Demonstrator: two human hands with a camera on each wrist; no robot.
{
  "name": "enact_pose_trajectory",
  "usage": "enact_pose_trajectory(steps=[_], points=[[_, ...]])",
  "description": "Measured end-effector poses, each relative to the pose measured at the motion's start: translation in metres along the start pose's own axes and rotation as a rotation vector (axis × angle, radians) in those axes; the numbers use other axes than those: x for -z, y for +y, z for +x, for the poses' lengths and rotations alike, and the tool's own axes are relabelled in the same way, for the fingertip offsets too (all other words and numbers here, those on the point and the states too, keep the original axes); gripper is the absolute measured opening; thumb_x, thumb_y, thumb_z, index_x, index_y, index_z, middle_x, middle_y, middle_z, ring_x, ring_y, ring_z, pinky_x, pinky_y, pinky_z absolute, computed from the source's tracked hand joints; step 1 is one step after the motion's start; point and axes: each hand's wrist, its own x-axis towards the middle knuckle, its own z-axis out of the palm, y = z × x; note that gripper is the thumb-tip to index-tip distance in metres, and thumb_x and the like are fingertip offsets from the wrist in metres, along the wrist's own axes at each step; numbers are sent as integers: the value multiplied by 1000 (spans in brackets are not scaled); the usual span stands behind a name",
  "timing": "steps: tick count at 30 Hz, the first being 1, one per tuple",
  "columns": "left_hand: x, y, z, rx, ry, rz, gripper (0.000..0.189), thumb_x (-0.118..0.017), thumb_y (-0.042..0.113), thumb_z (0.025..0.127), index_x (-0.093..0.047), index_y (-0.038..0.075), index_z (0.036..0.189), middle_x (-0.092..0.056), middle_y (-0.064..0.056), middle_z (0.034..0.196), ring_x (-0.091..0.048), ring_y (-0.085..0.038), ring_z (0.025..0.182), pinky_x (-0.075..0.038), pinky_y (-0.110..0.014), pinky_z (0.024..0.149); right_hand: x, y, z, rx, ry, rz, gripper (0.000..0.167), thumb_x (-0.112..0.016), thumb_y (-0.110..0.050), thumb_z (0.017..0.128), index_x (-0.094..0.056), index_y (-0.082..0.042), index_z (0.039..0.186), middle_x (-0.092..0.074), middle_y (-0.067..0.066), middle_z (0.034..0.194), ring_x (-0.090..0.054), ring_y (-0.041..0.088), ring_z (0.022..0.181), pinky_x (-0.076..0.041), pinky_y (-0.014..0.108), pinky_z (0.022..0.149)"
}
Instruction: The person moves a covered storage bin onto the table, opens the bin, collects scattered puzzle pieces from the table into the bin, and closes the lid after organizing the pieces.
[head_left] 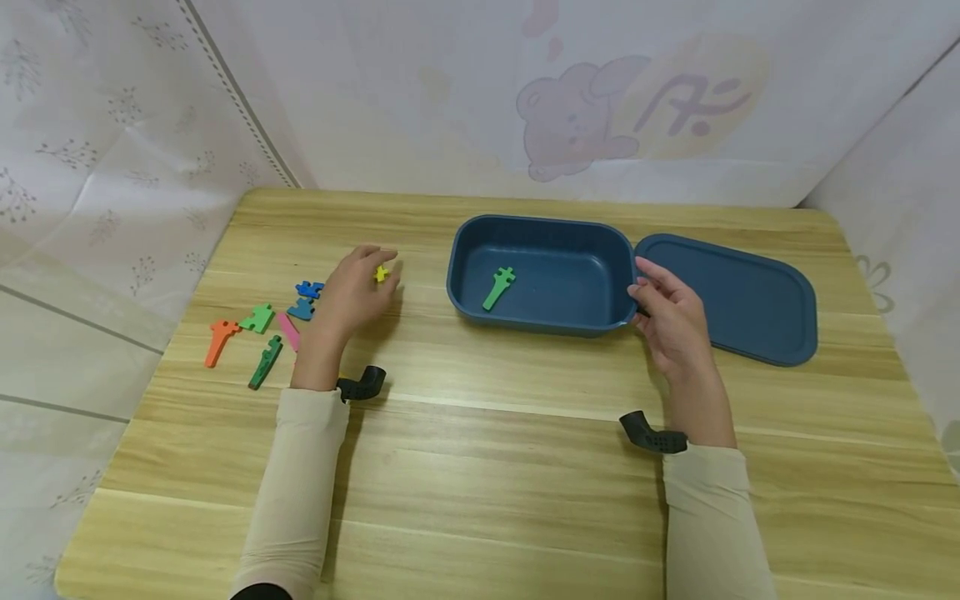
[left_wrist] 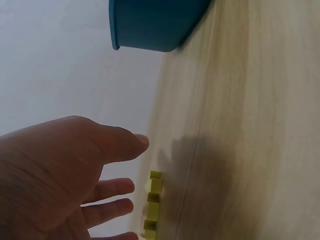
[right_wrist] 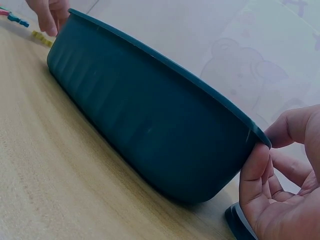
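Observation:
My left hand (head_left: 351, 290) is over the left part of the table, its fingers spread around a yellow puzzle piece (head_left: 381, 273). In the left wrist view a gap shows between the thumb and the yellow piece (left_wrist: 153, 207), which lies on the wood. With thumb and fingers my right hand (head_left: 672, 321) pinches the right-end rim of a dark blue plastic box (head_left: 558, 292), as the right wrist view also shows. Inside the box, toward its left, lies a green puzzle piece (head_left: 498, 288) with a long stem.
Left of my left hand lie an orange piece (head_left: 220, 340), a light green piece (head_left: 258, 317), a dark green piece (head_left: 266, 362), blue pieces (head_left: 302, 309) and a partly hidden pink piece (head_left: 288, 330). The blue lid (head_left: 757, 304) lies right of the box. A curtain (head_left: 420, 100) hangs behind the table.

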Motion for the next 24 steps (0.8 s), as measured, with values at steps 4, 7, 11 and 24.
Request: enact_pose_trajectory(steps=[4,7,11,24], points=[[-2,-2,0,22,-35,5,48,-62,22,107,-56,7,152,-42,-22,166,-44,-45,151,-39,-61,124,0,0,0,-1,3,1,60,-67,-12,104,-47,-11,160,-50,-2,113,-54,7,88,-53,16,64],[-3,-3,1,29,-37,15,48,-62,23,106,-57,8,152,-41,-22,166,-43,-45,152,-39,-61,125,0,0,0,-4,3,-3,60,-68,-13,103,-47,-12,160,-50,-2,114,-54,7,88,-52,16,64],[-4,-5,1,26,-29,29,47,-63,20,106,-58,7,151,-43,-24,165,-44,-46,151,-38,-62,125,0,0,-1,-4,4,-9,60,-68,-14,103,-47,-12,160,-50,-2,114,-54,8,89,-52,16,65],[-5,-7,2,7,-9,89,37,-62,11,105,-65,3,141,-51,-25,157,-51,-48,143,-44,-63,118,0,-1,-1,-4,9,-13,59,-68,-14,103,-48,-12,159,-49,-3,115,-53,8,92,-52,17,65]])
